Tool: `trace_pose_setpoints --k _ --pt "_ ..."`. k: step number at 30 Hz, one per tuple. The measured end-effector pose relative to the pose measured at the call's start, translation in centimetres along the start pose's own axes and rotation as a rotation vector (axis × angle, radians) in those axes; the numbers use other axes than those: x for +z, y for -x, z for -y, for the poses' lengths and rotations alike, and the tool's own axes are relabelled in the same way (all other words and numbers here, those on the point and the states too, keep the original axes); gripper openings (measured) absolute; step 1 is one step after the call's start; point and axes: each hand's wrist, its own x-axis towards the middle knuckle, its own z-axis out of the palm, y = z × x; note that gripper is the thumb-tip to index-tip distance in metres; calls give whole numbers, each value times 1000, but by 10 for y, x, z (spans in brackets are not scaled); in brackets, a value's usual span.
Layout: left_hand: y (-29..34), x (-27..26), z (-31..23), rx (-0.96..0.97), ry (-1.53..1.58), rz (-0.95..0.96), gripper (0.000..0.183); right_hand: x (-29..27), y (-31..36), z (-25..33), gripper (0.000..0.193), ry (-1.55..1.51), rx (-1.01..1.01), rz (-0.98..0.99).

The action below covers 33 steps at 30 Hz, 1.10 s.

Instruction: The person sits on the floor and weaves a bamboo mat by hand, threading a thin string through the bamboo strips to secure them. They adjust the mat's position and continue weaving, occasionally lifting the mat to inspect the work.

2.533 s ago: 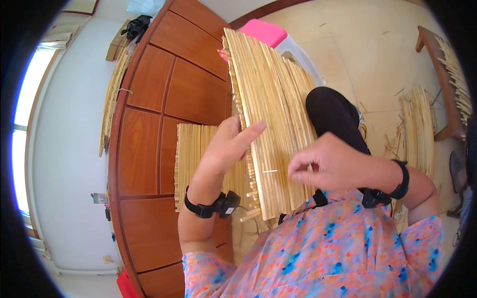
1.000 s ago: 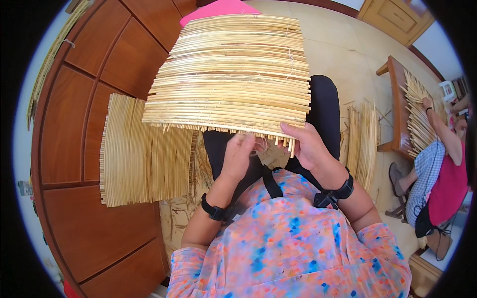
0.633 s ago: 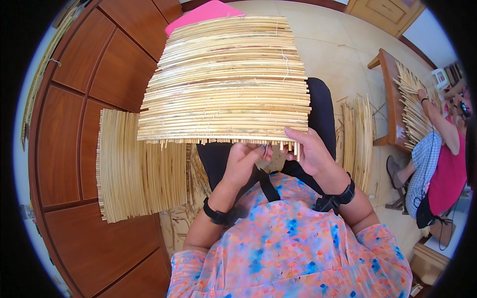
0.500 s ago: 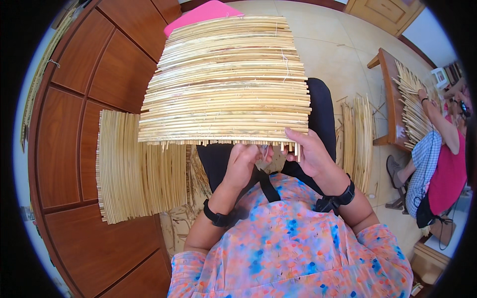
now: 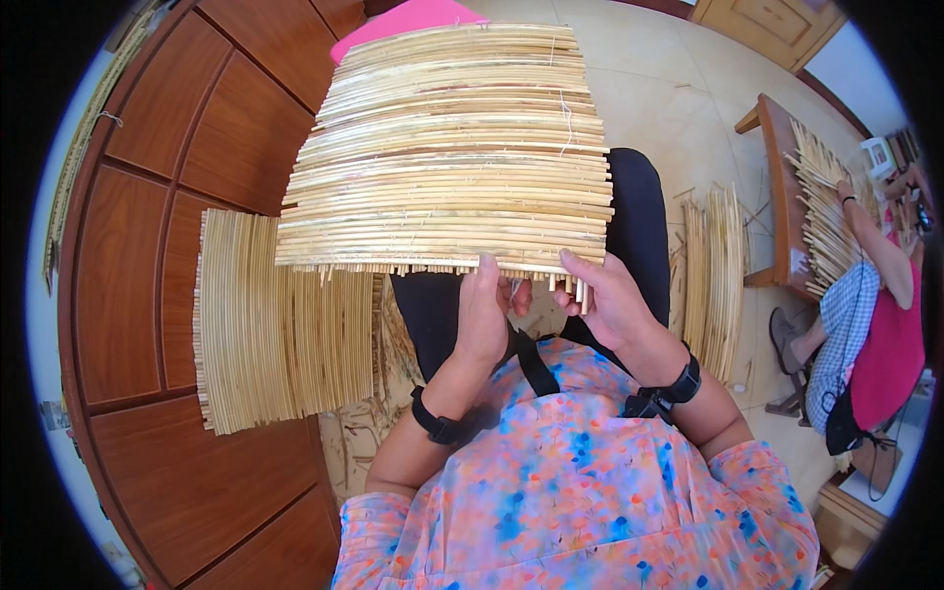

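Observation:
A mat of pale straight reeds [image 5: 447, 162], bound with thin thread, spreads in front of me over my lap. At its near edge my left hand [image 5: 482, 320] lays its thumb on top, with the fingers curled beneath and partly hidden. Farther right along the same edge, my right hand [image 5: 619, 310] pinches the mat between its thumb and the fingers below. Several short reed ends stick out beside the right fingers. A white loose thread [image 5: 565, 123] lies on the mat's upper right. Something thin and pale shows by the left fingertips, too small to make out.
Another reed mat [image 5: 285, 324] stands at my left against brown wooden cabinets [image 5: 231, 128]. Loose reed bundles [image 5: 713, 275] lie on the floor at right. Beyond them a person in a pink top [image 5: 880, 354] handles reeds at a wooden bench [image 5: 782, 197]. A pink object [image 5: 403, 25] shows behind the mat.
My left hand has moved up, its thumb now on the mat's near edge rather than below it. The mat has shifted slightly upward in view. The right hand keeps its grip.

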Motion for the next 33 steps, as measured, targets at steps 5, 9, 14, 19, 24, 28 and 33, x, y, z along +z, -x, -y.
trace_pose_setpoints --k 5,9,14,19,24,28,33 --pt "-2 -3 3 17 29 7 50 0 0 1 25 -21 -3 0" --pt "-1 1 2 -17 43 -8 47 -1 1 -2 25 -5 5 15" --pt "-1 4 1 4 34 -30 44 -1 0 -4 26 -7 -1 31" --pt "0 7 1 -20 52 -98 35 -3 -2 -7 26 0 9 44" --pt "-2 12 3 -31 30 -205 30 0 1 -8 26 4 -15 38" --pt "-3 18 3 10 42 -226 31 -1 1 -9 25 13 -20 24" --pt "-4 18 5 20 95 -242 29 2 1 -11 25 -10 -35 37"
